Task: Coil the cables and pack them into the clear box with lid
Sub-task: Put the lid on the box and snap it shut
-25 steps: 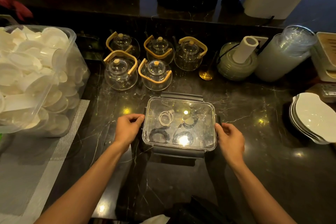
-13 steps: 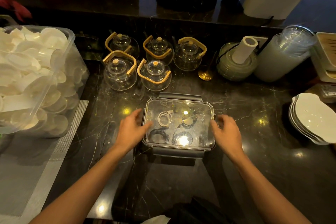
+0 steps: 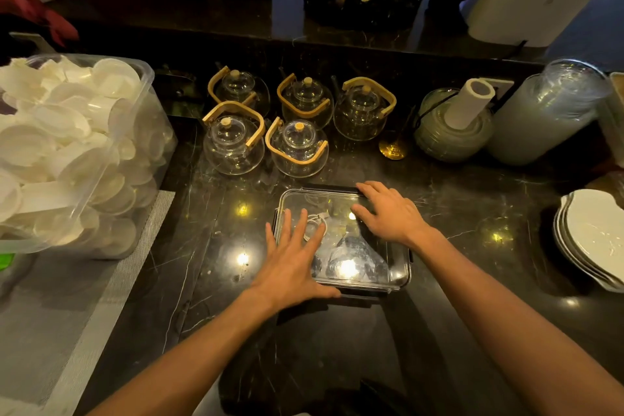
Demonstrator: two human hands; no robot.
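Note:
The clear box [image 3: 395, 275] sits on the dark marble counter with its lid on. Through the lid I see a coiled white cable [image 3: 315, 224] and dark coiled cables [image 3: 354, 252], partly washed out by a light reflection. My left hand [image 3: 290, 263] lies flat with spread straight fingers on the lid's left near part. My right hand [image 3: 388, 211] rests flat on the lid's far right part, its fingertips near the far dark clip [image 3: 324, 188].
Several glass teapots [image 3: 233, 145] with wooden handles stand just behind the box. A big plastic bin of white lids [image 3: 67, 152] is at the left. A stack of white plates [image 3: 594, 236] lies at the right, with jars [image 3: 452, 125] behind.
Both hands left the box's side edges and moved onto the lid, now pressing flat on top. The box has not moved.

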